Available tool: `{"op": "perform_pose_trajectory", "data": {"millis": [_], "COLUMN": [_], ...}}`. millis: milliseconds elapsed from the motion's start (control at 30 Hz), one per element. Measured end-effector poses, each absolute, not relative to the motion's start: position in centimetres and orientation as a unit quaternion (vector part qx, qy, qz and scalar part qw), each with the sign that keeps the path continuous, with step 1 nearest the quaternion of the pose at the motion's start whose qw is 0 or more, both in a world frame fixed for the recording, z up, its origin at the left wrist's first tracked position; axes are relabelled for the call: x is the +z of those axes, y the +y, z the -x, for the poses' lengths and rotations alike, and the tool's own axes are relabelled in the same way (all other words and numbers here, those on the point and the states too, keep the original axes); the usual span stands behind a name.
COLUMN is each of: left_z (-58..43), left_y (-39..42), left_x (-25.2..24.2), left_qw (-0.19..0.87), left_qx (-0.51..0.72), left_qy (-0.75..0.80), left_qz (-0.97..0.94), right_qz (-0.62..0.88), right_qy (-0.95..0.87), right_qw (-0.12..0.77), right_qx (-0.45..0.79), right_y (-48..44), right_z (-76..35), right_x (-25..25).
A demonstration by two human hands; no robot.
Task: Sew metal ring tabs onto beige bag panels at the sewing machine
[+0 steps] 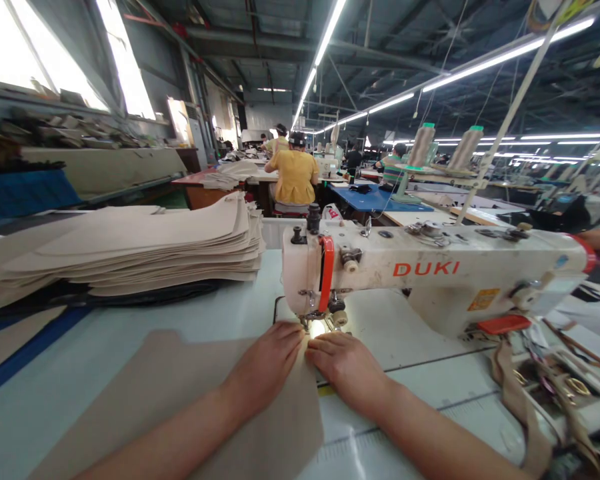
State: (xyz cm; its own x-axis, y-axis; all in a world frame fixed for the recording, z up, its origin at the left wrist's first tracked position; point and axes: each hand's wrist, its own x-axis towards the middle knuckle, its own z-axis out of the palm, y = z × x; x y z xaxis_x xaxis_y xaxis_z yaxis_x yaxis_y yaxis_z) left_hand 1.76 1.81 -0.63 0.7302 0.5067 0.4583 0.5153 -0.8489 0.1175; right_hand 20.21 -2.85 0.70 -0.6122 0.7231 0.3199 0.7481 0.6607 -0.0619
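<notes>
A flat beige fabric panel (180, 387) lies on the pale tabletop, its upper right part under the sewing machine's head (305, 273). My left hand (273, 357) rests on the panel just left of the needle area, fingers pressed together on the cloth. Close on the other side, my right hand (347, 367) holds the panel's right edge with its fingers bunched. Both sets of fingertips almost meet in front of the lit presser foot, which they partly hide. The machine's white arm (430, 267) reads "DUKI" and stretches off to the right.
A tall stack of beige panels (180, 247) stands on the table at left, over dark cloth. At right, fabric strips (515, 400) hang beside a tray with scissors (577, 385). Thread cones (423, 145) rise behind the machine. A person in a yellow top (294, 175) sits ahead.
</notes>
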Motion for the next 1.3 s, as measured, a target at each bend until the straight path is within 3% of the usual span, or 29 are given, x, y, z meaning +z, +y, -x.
{"op": "perform_pose_trajectory", "data": {"millis": [1300], "left_z": [-2.24], "left_y": [2.21], "left_x": [-0.05], "left_qw": [-0.019], "left_qx": [-0.238], "left_qy": [-0.306], "left_qz": [0.922], "right_qz": [0.398], "right_qy": [-0.896], "right_qw": [0.197], "right_qx": [-0.01], "right_y": [-2.3], "right_z": [-20.68], "right_x": [0.32]}}
